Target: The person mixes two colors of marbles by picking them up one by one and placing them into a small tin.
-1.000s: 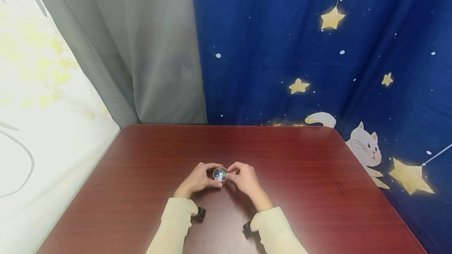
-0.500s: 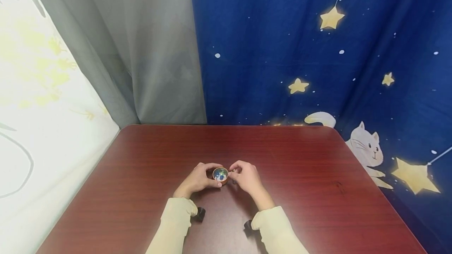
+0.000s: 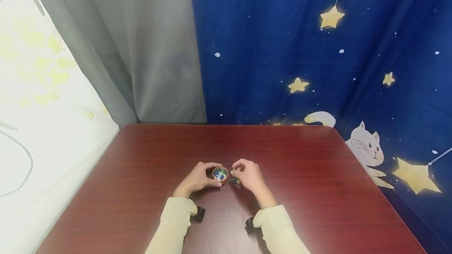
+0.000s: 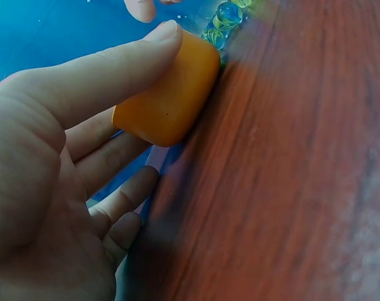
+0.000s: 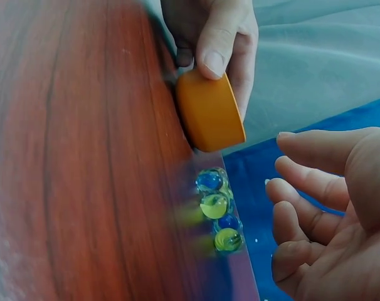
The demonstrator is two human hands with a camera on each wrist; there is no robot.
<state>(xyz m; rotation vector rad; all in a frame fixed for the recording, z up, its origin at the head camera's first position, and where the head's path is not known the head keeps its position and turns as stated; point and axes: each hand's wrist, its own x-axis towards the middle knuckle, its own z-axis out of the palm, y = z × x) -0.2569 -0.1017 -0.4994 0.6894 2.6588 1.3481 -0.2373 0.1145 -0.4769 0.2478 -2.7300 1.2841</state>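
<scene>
On the table [image 3: 300, 160], the left hand [image 3: 198, 177] grips an orange cup [image 5: 209, 113]; beside marbles [image 5: 215, 205], the right hand [image 3: 250, 175] hangs loose, empty: gentle pinching should limit rolling.

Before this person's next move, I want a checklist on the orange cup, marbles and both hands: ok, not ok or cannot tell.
1. Left hand gripping the orange cup: ok.
2. Cup upright, opening up: ok.
3. Marbles inside visible from above: ok, in the head view.
4. Loose marbles grouped: ok, clustered on the table beside the cup.
5. Right hand free: ok, no marble shows between its fingers.
6. Exact marble count: cannot tell, they overlap.
</scene>
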